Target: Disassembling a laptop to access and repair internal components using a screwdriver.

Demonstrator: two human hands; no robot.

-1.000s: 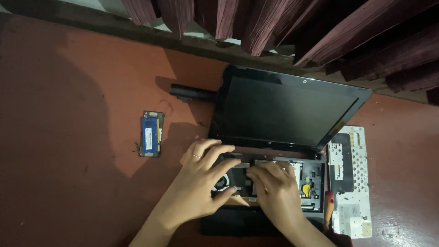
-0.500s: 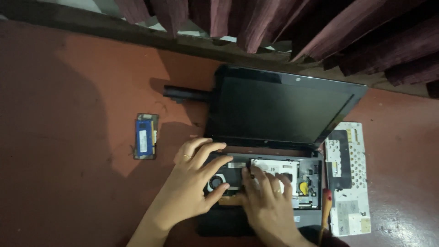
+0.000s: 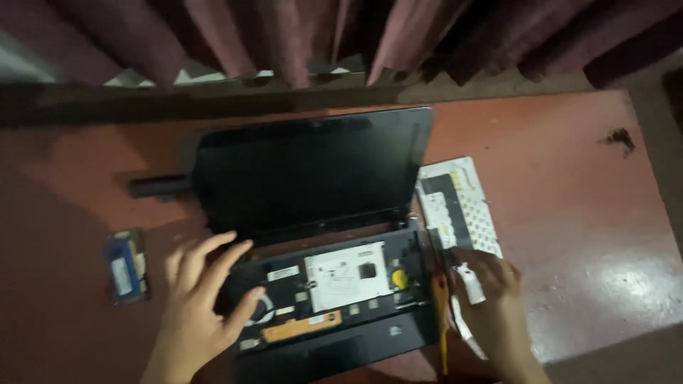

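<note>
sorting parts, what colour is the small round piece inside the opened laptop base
Yellow: the small round piece shows best in the head view.

My right hand [image 3: 491, 306] has left the open laptop base [image 3: 334, 291], where it was pressed next to the left hand a second ago. It now sits off the laptop's right edge, on the white perforated panel [image 3: 459, 206] beside the screwdriver [image 3: 442, 313]. With it gone, I can see the white plate and the yellow button inside the base. My view has swung right.
</note>
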